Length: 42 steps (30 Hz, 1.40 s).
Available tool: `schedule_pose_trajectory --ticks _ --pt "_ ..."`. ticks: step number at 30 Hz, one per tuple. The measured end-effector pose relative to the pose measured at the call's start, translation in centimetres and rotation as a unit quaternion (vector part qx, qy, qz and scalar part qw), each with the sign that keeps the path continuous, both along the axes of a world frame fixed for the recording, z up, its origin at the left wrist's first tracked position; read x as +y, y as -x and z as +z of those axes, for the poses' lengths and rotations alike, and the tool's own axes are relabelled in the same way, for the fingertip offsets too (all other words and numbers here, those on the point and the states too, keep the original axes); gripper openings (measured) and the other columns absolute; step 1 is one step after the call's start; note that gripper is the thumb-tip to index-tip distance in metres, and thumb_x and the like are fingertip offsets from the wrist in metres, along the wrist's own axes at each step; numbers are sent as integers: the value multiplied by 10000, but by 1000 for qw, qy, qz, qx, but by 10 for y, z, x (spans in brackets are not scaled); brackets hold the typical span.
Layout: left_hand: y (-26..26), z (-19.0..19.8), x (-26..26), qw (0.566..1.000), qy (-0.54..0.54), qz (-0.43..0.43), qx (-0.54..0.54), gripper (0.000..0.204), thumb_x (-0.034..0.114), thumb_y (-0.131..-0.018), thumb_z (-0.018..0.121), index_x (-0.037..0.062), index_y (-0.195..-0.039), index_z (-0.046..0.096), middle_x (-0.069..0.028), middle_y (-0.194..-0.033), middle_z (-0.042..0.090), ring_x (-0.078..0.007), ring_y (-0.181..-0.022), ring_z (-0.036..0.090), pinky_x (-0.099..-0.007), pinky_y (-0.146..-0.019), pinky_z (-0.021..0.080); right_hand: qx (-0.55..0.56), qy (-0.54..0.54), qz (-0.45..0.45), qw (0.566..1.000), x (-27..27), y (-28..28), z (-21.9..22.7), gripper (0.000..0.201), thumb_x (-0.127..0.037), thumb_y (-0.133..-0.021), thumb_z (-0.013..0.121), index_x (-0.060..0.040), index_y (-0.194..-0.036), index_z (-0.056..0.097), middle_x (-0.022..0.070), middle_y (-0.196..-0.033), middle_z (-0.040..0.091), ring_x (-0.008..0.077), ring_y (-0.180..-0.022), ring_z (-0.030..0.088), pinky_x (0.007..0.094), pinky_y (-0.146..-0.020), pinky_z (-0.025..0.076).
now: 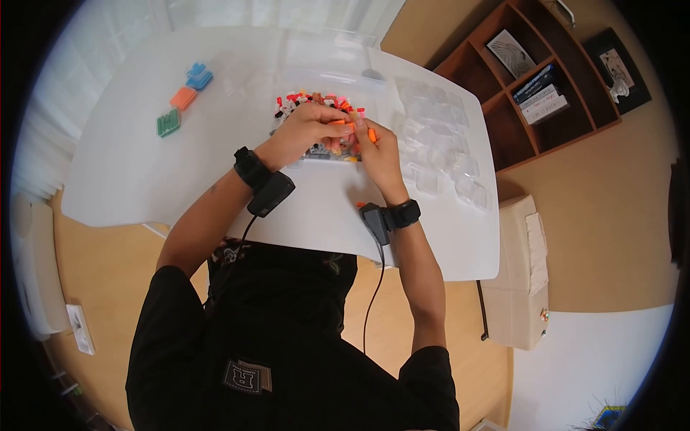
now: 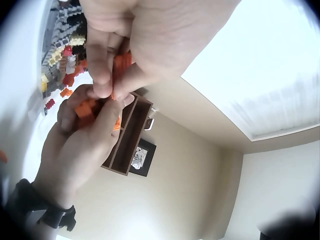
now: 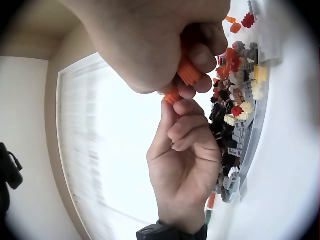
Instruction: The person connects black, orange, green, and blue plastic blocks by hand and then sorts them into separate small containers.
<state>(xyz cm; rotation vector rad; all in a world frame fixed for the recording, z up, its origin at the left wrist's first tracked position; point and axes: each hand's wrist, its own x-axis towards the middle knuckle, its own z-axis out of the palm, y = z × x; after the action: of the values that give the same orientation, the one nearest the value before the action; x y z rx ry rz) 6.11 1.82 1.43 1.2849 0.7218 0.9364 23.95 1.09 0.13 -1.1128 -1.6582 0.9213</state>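
Note:
Both hands meet over a heap of small toy building bricks (image 1: pixel 291 100) in a clear tray, hiding part of it. My left hand (image 1: pixel 305 133) pinches a small orange brick (image 3: pixel 171 96) between thumb and fingertips. Curled fingers of my right hand (image 1: pixel 382 159) hold orange bricks (image 2: pixel 85 112), and one ribbed orange piece (image 3: pixel 188 71) sticks out from them in the right wrist view. The fingertips of the two hands come together at the orange pieces. How these pieces join, I cannot tell.
Blue (image 1: pixel 199 75), orange (image 1: pixel 183 98) and green (image 1: pixel 168 123) blocks lie at the table's left. Several clear plastic boxes (image 1: pixel 435 118) cover the right side. A small orange piece (image 1: pixel 361 204) lies by the right wrist. Beyond the table stands a wooden shelf (image 1: pixel 496 136).

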Motion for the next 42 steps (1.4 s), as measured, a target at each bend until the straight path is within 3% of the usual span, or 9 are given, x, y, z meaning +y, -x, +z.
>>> schedule_pose_trajectory --ticks 9,14,21,29,31,36,38,40,42 --pt "-3 1 -2 1000 19 19 -16 224 106 -908 593 -33 -1077 642 -17 -802 622 -58 -645 557 -202 -576 434 57 33 18 998 3 1 -4 418 -324 -986 491 11 -760 601 18 -579 522 85 -533 459 261 -507 395" --pt "-4 -3 -1 999 11 38 -18 196 126 -909 595 -16 -1030 655 -14 -800 624 -54 -638 556 -199 -561 428 7 15 -53 998 -2 4 5 463 -371 -993 464 4 -756 597 9 -585 526 75 -541 461 248 -506 389" --pt "-4 2 -2 997 31 60 -24 150 123 -901 606 -3 -974 647 -3 -748 604 -44 -579 528 -192 -498 383 66 33 10 997 2 0 3 467 -380 -1000 447 -9 -757 593 6 -581 517 73 -531 437 242 -511 378" --pt "-6 0 -2 998 25 60 -3 159 123 -893 619 -4 -983 649 -1 -729 596 -40 -537 505 -194 -461 363 -33 -19 -37 999 -4 5 8 371 -293 -987 490 -4 -795 622 26 -546 517 96 -505 441 264 -495 383" --pt "-7 1 -3 995 -31 76 57 154 117 -889 619 -4 -978 653 1 -688 585 -41 -517 497 -191 -453 352 -46 -29 -50 997 -5 6 7 362 -280 -986 490 -3 -794 623 28 -542 516 98 -499 441 267 -492 384" --pt "-6 1 -4 997 -12 70 23 156 116 -890 615 -7 -978 655 4 -639 565 -42 -491 477 -189 -441 336 -50 -48 -46 997 -3 6 4 370 -287 -989 486 -2 -798 624 21 -548 515 92 -505 445 260 -494 382" --pt "-4 5 -6 998 14 67 -9 161 119 -892 614 -9 -981 654 4 -633 561 -42 -486 472 -188 -438 331 94 58 66 992 2 0 -1 396 -319 -1005 454 4 -858 630 2 -675 554 68 -578 461 217 -536 389" --pt "-2 9 -7 999 26 35 -20 157 150 -879 635 -3 -874 672 -1 -696 612 -28 -531 488 -189 -484 379 94 102 68 988 -1 -4 8 395 -321 -1006 453 7 -875 628 2 -703 562 67 -590 469 213 -542 394" --pt "-2 5 -4 999 17 32 -6 156 149 -878 636 -4 -871 671 -2 -701 613 -28 -530 488 -189 -478 375 94 145 69 983 -1 -3 8 394 -323 -1006 452 11 -891 627 2 -730 570 66 -603 477 210 -547 399"
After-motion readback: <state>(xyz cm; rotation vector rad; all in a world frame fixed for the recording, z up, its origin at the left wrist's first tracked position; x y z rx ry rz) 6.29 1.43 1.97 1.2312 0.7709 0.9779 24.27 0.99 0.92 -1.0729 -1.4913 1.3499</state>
